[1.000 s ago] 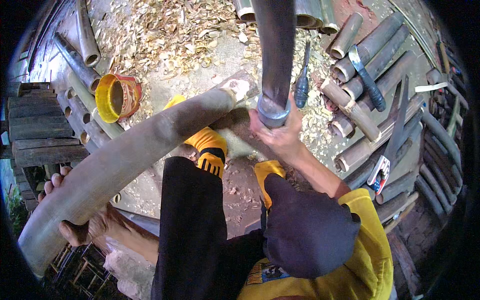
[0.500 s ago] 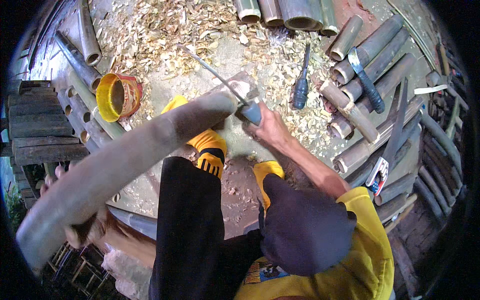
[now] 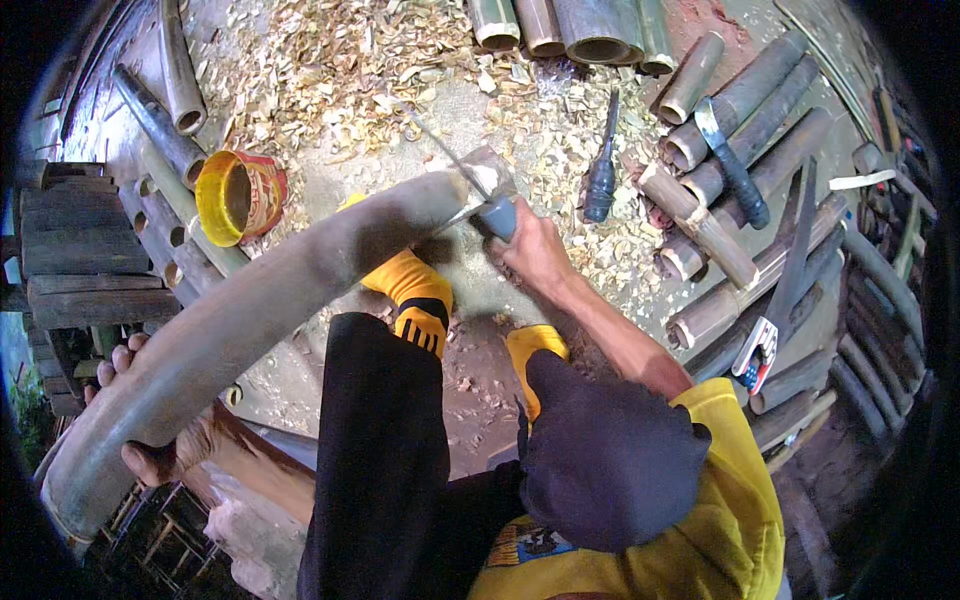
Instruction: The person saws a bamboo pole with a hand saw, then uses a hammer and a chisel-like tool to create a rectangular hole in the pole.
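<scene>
Beneath the head camera, bamboo tube (image 3: 270,290): landmark; slants from the left hand (image 3: 190,443) up to a wooden block (image 3: 492,160) by its far end; contact with the block unclear.
Machete (image 3: 494,210), change: a second ago raised beside the tube's far end; now lowered, blade slanting away close by that end. Tube nearly in place.
Stroke, judged: one has just come down at the tip; depth of cut not readable.
Left fingers: curled round the tube's near part, thumb opposite.
Right hand (image 3: 535,245): fingers closed about the machete handle, just right of the tube's far end.
Floor (image 3: 462,112): grey, wood shavings (image 3: 320,95) thick beyond the tube.
Left of tube: yellow bucket (image 3: 240,195), dark timber stack (image 3: 85,245).
Right of tube: black-handled tool (image 3: 600,185), curved knife (image 3: 740,180) on cut bamboo lengths (image 3: 765,75), saw (image 3: 788,265).
</scene>
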Action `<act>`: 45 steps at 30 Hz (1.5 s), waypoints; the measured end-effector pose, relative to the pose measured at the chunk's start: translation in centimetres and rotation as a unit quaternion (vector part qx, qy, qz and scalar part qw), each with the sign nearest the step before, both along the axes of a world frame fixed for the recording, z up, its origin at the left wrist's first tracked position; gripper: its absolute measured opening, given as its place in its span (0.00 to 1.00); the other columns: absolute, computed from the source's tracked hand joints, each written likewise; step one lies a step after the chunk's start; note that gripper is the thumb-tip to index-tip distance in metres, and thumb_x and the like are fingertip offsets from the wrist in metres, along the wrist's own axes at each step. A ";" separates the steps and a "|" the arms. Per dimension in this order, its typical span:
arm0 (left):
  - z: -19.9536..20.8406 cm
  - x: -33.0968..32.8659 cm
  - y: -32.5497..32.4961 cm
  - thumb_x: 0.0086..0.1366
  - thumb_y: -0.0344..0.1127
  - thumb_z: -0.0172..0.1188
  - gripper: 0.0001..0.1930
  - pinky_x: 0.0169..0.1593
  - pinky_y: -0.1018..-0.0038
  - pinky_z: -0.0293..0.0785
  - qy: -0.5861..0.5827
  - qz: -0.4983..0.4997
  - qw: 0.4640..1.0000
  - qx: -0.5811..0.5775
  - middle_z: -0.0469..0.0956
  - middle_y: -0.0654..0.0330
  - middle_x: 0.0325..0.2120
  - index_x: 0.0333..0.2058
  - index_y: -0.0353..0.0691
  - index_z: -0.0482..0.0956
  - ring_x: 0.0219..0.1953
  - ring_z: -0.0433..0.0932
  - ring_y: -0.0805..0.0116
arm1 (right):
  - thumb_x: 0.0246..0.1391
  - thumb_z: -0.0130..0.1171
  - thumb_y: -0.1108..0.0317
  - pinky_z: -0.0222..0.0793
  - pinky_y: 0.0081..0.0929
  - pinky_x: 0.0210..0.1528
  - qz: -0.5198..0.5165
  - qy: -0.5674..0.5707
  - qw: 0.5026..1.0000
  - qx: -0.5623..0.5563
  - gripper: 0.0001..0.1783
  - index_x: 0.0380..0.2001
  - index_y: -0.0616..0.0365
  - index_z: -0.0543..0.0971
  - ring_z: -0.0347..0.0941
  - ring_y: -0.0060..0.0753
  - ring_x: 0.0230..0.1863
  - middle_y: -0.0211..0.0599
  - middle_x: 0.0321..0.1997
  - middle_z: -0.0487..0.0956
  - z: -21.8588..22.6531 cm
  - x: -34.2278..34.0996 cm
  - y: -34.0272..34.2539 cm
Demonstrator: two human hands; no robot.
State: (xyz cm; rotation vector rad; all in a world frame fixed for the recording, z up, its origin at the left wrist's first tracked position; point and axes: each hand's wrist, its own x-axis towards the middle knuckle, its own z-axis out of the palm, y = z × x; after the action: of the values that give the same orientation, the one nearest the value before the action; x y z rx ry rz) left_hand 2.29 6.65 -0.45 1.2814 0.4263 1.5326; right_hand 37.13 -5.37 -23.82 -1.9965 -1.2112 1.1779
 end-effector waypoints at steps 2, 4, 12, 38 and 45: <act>0.2 0.1 -0.1 0.46 0.46 0.55 0.35 0.60 0.48 0.47 0.011 -0.115 0.993 -0.014 0.65 0.47 0.48 0.53 0.37 0.60 0.52 0.60 0.50 | 0.39 0.60 0.75 0.74 0.30 0.26 -0.020 0.044 0.998 0.032 0.24 0.42 0.72 0.68 0.76 0.42 0.24 0.54 0.23 0.76 -0.2 0.8 0.4; -0.2 0.3 -0.1 0.43 0.44 0.57 0.36 0.59 0.49 0.48 0.042 -0.163 0.986 0.008 0.65 0.48 0.48 0.52 0.37 0.61 0.51 0.61 0.51 | 0.38 0.60 0.75 0.74 0.30 0.27 -0.017 0.098 0.995 -0.028 0.24 0.42 0.72 0.68 0.77 0.41 0.24 0.54 0.24 0.77 0.5 0.3 -0.2; -1.5 -2.7 0.8 0.23 0.55 0.76 0.55 0.56 0.55 0.50 -0.005 -0.077 0.997 0.007 0.67 0.58 0.44 0.52 0.39 0.61 0.46 0.64 0.57 | 0.40 0.62 0.71 0.75 0.31 0.33 -0.109 0.058 0.959 0.254 0.21 0.39 0.65 0.70 0.79 0.39 0.30 0.48 0.27 0.78 4.2 0.3 -0.2; 1.0 0.5 -1.2 0.50 0.47 0.54 0.32 0.61 0.44 0.48 0.044 0.219 0.971 -0.087 0.68 0.46 0.48 0.50 0.33 0.63 0.55 0.63 0.42 | 0.41 0.62 0.73 0.74 0.29 0.30 -0.152 0.109 0.921 0.341 0.18 0.36 0.65 0.69 0.79 0.39 0.29 0.49 0.24 0.78 8.0 -0.8 0.0; -0.8 0.2 -1.4 0.47 0.50 0.58 0.37 0.60 0.47 0.50 0.033 0.213 0.976 -0.032 0.65 0.45 0.48 0.52 0.33 0.60 0.53 0.61 0.45 | 0.40 0.61 0.69 0.74 0.34 0.31 0.000 0.055 0.998 -0.025 0.20 0.37 0.68 0.70 0.78 0.47 0.28 0.55 0.24 0.77 1.9 0.6 -0.6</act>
State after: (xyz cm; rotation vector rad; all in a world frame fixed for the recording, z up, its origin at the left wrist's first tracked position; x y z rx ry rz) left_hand 2.47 5.21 -1.21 1.2438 0.8290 1.8155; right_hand 37.72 -5.92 -21.96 -1.9410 -1.1374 1.3114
